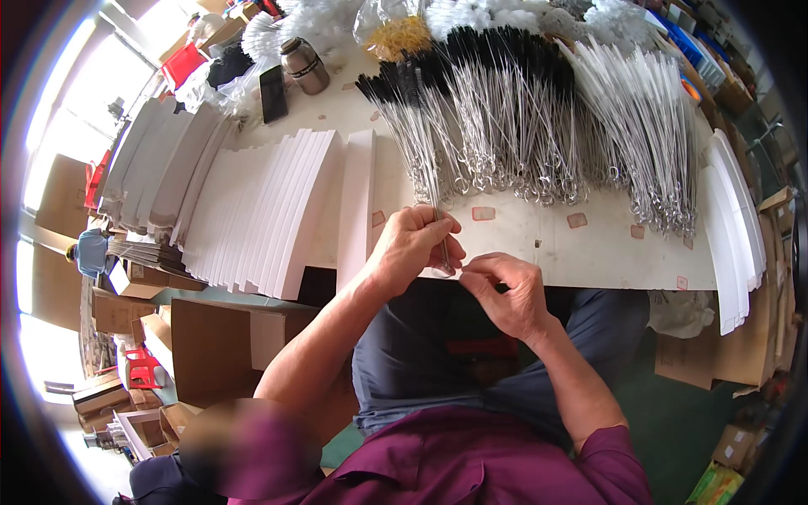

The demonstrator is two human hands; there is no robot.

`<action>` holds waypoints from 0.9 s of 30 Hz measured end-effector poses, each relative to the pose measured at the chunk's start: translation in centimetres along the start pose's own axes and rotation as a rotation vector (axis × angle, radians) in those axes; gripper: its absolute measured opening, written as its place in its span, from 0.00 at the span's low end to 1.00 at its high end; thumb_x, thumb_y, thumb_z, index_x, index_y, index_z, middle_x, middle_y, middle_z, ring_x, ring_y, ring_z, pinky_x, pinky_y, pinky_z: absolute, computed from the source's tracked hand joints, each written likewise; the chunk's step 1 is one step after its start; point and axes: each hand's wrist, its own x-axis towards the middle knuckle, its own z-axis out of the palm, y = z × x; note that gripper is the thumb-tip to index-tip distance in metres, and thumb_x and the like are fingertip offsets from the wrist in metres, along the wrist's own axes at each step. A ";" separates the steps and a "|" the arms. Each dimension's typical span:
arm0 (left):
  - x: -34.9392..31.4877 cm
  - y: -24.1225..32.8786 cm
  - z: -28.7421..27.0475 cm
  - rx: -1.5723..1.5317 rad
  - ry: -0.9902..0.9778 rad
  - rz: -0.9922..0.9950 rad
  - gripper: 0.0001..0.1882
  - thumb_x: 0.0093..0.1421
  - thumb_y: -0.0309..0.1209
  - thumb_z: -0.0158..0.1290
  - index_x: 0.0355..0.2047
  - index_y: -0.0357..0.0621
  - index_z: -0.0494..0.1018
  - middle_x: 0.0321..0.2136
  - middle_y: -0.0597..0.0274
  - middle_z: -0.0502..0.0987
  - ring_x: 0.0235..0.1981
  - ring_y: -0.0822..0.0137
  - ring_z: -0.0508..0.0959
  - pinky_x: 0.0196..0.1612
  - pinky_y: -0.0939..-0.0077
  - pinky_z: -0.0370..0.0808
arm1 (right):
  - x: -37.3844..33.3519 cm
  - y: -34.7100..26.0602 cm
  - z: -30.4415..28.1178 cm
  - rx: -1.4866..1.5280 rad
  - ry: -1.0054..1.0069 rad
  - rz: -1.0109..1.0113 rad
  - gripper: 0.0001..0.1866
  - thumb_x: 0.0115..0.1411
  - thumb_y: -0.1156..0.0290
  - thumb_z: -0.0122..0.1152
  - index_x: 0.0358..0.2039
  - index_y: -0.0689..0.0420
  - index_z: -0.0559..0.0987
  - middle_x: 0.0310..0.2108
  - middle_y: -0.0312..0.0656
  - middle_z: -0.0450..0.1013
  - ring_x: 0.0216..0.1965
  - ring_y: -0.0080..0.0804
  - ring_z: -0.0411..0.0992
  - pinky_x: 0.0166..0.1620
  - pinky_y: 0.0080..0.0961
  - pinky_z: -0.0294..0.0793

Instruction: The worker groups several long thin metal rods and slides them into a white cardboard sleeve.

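My left hand [412, 244] is closed around the wire stems of a few thin cleaning brushes [435, 187], just over the table's front edge. Their black bristle ends point away from me, and their lower wire ends come out below my fingers. Beside them, the fingertips of my right hand [509, 295] are pinched together near those wire ends. What the right fingers grip, if anything, is too small to make out. Beyond both hands lies a big heap of black-bristled wire brushes [513, 109] with looped ends toward me. White-bristled brushes [644, 126] lie to its right.
A single long white box [357, 189] lies left of my hands, with a row of similar boxes [257, 210] farther left. More white boxes [730, 227] line the right edge. A steel flask [305, 67] and a phone [273, 94] sit at the back left.
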 end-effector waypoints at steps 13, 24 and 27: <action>-1.5 -0.7 3.8 0.123 -0.445 -0.092 0.14 0.73 0.34 0.50 0.44 0.32 0.77 0.31 0.55 0.83 0.30 0.69 0.83 0.36 0.76 0.80 | 2.3 -0.6 -4.2 0.743 0.175 0.355 0.15 0.75 0.64 0.51 0.47 0.62 0.79 0.35 0.45 0.80 0.34 0.32 0.80 0.44 0.30 0.81; -2.3 -3.1 5.3 0.064 -0.416 -0.069 0.11 0.68 0.26 0.54 0.45 0.28 0.76 0.33 0.52 0.83 0.33 0.66 0.84 0.42 0.72 0.82 | 1.3 0.4 -6.9 0.814 0.433 0.272 0.15 0.75 0.63 0.51 0.45 0.63 0.77 0.30 0.44 0.78 0.29 0.32 0.78 0.35 0.31 0.81; -1.9 -3.6 6.4 0.086 -0.347 -0.129 0.11 0.68 0.28 0.54 0.42 0.29 0.77 0.32 0.52 0.83 0.32 0.65 0.84 0.40 0.73 0.82 | 0.8 1.2 -7.3 0.819 0.494 0.242 0.16 0.76 0.62 0.50 0.46 0.63 0.76 0.29 0.42 0.76 0.27 0.30 0.76 0.33 0.29 0.80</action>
